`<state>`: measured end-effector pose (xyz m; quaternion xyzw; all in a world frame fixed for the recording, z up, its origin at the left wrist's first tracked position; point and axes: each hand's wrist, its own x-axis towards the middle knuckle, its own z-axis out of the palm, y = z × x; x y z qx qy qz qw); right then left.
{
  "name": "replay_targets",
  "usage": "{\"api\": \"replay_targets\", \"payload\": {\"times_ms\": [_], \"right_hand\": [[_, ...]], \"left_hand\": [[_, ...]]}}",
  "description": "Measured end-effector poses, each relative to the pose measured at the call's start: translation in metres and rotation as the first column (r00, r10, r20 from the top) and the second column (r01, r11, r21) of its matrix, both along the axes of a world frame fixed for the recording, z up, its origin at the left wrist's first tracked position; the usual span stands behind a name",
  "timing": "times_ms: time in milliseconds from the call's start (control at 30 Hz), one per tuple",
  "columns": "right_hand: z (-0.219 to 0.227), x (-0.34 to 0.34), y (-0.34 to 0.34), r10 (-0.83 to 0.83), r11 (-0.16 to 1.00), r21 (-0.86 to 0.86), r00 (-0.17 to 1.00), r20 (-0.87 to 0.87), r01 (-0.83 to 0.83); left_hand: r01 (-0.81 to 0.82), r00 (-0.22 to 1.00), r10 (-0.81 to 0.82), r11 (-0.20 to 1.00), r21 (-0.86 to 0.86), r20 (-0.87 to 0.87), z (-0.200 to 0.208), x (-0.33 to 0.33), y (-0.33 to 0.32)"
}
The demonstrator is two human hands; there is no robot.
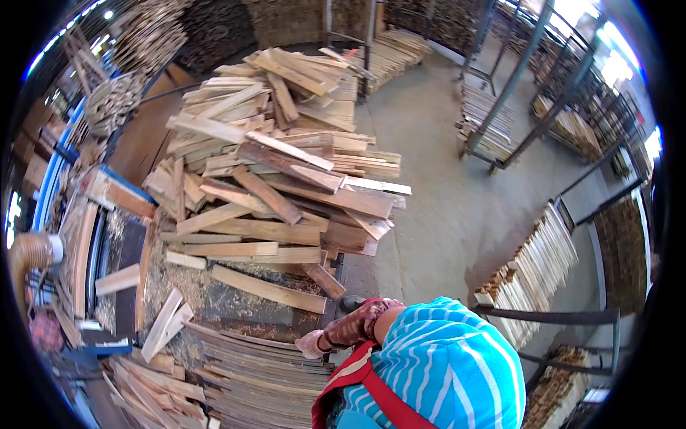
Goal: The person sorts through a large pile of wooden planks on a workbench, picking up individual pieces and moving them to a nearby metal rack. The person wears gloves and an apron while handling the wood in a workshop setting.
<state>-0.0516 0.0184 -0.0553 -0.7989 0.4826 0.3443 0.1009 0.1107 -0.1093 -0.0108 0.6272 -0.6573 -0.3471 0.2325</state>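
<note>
My right hand (311, 344), in a pale glove below a dark reddish patterned sleeve cover, is at the right end of a thin wooden slat (243, 339). Its fingers look closed on that end, though they show small. The slat lies along the far edge of a row of closely packed wooden slats (261, 382) in front of me. My left hand is out of view. Just beyond the row, a single wooden board (269, 289) rests on the sawdust-covered table (236, 307).
A large loose heap of boards (286, 179) covers the table's far part. Short offcuts (153, 393) lie at the near left, by a ribbed hose (28, 261). To the right, stacked slats (532, 268) sit on a metal-framed cart (564, 314); wheeled racks (500, 136) stand farther back.
</note>
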Motion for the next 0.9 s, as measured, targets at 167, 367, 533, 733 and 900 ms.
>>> {"api": "replay_targets", "payload": {"times_ms": [167, 367, 533, 733, 900], "right_hand": [[0.059, -0.004, 0.021, -0.108, 0.994, 0.036, 0.993, 0.047, 0.106], [0.042, -0.009, 0.020, -0.754, 0.601, 0.277, 0.416, 0.508, 0.750], [0.000, -0.008, 0.046, -0.768, 0.307, 0.458, -0.067, 0.637, 0.834], [0.019, -0.024, 0.052, -0.760, 0.429, 0.385, 0.096, 0.643, 0.817], [0.020, -0.019, 0.042, -0.800, 0.296, 0.396, -0.002, 0.600, 0.869]], "left_hand": [[0.051, 0.998, -0.051, 0.999, -0.010, 0.024, 0.003, -0.006, -0.010], [-0.069, 0.998, 0.069, 0.997, -0.023, 0.007, 0.004, 0.047, -0.002], [-0.338, 0.940, 0.337, 0.941, 0.031, 0.049, -0.010, 0.159, 0.057], [-0.684, 0.728, 0.658, 0.686, 0.246, 0.190, -0.027, 0.256, 0.143], [-0.603, -0.466, 0.679, 0.226, 0.765, -0.567, -0.111, 0.286, 0.150]]}}
